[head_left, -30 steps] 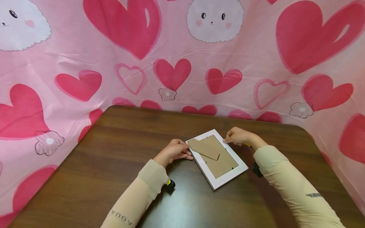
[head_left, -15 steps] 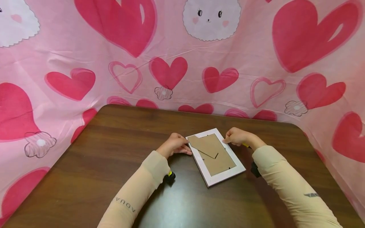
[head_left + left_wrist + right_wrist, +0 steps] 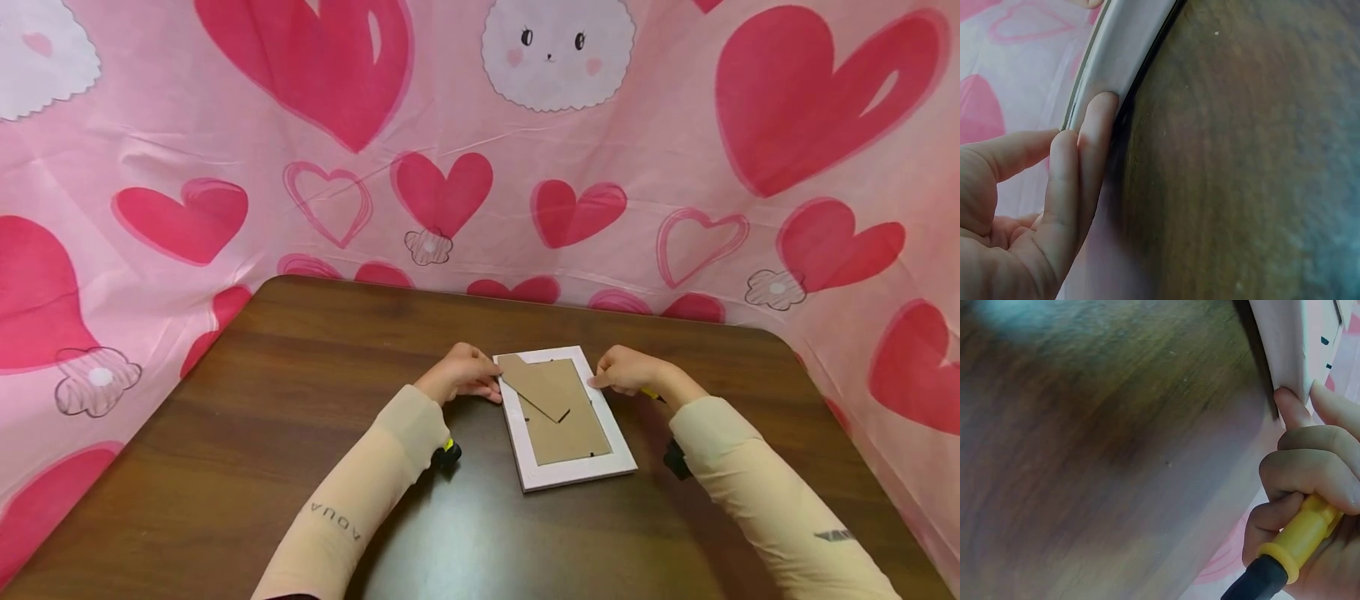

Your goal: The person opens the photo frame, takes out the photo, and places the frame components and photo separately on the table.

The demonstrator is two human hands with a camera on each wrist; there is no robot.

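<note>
A white picture frame (image 3: 551, 479) lies face down on the table, its brown backing board (image 3: 573, 446) and cardboard stand (image 3: 528, 379) showing. Small black tabs sit around the board's edge. At the frame's far left corner, my left hand (image 3: 461, 375) pinches the rim; in the left wrist view two fingers lie against its outer side. My right hand (image 3: 630, 369) pinches the opposite long side between thumb and index finger. The other right fingers curl around a yellow-and-black handle (image 3: 1304, 537), whose far end is hidden in the palm, so its kind cannot be told.
The dark brown wooden table (image 3: 337, 333) has rounded far corners. Behind and beside it hangs a pink cloth (image 3: 525, 150) with hearts. Black camera units (image 3: 447, 457) are worn at both wrists.
The picture frame has turned clockwise, its near end swinging left and its far end slightly right. Both hands have stayed on its rim, shifting slightly with it.
</note>
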